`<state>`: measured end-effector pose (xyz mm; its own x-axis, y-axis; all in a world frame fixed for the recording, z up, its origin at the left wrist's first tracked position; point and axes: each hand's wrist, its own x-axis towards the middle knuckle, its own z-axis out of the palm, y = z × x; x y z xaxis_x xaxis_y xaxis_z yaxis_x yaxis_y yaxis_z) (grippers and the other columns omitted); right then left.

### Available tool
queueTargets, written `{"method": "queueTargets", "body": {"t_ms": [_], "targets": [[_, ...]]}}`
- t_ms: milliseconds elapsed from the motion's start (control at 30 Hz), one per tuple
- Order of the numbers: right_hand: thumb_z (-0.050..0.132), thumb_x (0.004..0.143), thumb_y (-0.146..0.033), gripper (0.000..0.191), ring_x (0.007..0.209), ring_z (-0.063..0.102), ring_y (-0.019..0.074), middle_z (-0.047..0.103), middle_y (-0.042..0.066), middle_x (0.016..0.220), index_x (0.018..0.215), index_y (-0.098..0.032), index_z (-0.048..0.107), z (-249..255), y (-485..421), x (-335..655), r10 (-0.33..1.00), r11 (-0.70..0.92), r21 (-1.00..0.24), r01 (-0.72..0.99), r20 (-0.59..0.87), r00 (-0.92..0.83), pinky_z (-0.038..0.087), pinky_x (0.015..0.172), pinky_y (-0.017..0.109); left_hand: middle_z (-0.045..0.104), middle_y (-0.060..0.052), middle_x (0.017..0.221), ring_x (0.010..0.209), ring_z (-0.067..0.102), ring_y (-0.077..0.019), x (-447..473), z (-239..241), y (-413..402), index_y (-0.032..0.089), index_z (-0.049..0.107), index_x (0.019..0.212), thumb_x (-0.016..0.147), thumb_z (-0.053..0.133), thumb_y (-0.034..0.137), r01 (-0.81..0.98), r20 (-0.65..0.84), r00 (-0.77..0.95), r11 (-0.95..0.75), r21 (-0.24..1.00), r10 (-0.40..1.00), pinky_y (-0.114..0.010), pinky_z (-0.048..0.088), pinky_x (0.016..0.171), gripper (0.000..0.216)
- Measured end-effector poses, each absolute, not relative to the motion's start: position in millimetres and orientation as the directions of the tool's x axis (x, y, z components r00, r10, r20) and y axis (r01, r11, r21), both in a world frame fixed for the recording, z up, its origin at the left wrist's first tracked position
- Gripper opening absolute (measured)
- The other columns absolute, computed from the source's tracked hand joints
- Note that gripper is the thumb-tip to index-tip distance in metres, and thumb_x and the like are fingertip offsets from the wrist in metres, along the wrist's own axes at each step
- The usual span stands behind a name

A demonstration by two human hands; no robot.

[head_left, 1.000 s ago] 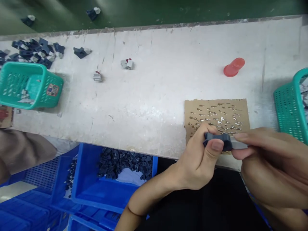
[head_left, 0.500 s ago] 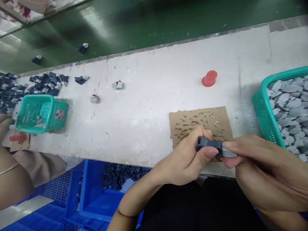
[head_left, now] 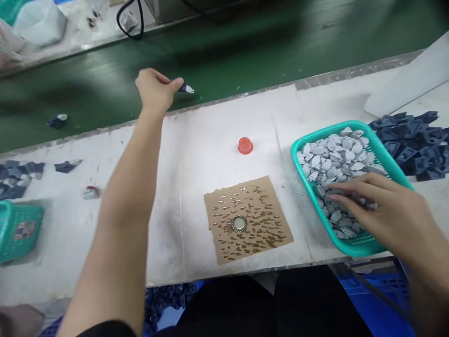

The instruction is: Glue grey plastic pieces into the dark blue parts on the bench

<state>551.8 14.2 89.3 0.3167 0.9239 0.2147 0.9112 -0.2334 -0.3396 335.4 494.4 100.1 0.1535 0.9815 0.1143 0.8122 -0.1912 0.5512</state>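
My left hand (head_left: pixel 156 89) stretches out over the green conveyor belt (head_left: pixel 224 70). Its thumb and fingers pinch a dark blue plastic piece (head_left: pixel 182 87) with a light grey part (head_left: pixel 190 89) at its right end. My right hand (head_left: pixel 389 210) reaches into a green plastic basket (head_left: pixel 354 124) full of loose grey oval pieces (head_left: pixel 329 164). Its thumb and index finger are slightly apart, right at the pieces, and no piece shows clearly between them. A cardboard sheet (head_left: pixel 250 196) with many wet-looking brown drops lies on the table, a small round cap (head_left: pixel 239 223) on it.
A red plastic cup-like cap (head_left: pixel 245 145) stands behind the cardboard. Dark blue pieces (head_left: pixel 417 145) are heaped beyond the basket. At the left are another green basket (head_left: pixel 21 229), a small grey piece (head_left: pixel 91 192) and more assembled pieces (head_left: pixel 58 121).
My hands have parted from in front of the cardboard. The left carried the blue-and-grey piece out over the belt; the right moved into the basket. The view has swung right.
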Motion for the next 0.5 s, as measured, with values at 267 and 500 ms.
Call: {"method": "queueTargets", "body": {"t_ms": [267,500], "targets": [[0.056,0.1,-0.027,0.016,0.096,0.06,0.0299,0.067,0.01,0.096,0.096,-0.02,0.07,74,41,528,0.927,-0.271,-0.373,0.887,0.147,0.345,0.046,0.076,0.042,0.069,-0.012,0.1,0.11,0.056,-0.0221,350,103,490,0.012,0.059,0.084,0.102,0.061,0.029,0.865,0.084,0.088,-0.118,0.488,0.993,-0.033,0.039,0.102,0.025],[0.059,0.091,-0.029,0.007,0.087,0.064,0.0271,0.069,0.006,0.088,0.09,-0.023,0.063,80,42,529,0.897,-0.296,-0.644,0.706,0.067,0.438,0.048,0.073,0.04,0.061,-0.007,0.12,0.119,0.054,-0.0264,192,181,287,0.022,0.056,0.124,0.102,0.036,0.028,0.838,0.267,-0.109,-0.056,0.543,0.958,-0.04,0.045,0.1,0.03]]}}
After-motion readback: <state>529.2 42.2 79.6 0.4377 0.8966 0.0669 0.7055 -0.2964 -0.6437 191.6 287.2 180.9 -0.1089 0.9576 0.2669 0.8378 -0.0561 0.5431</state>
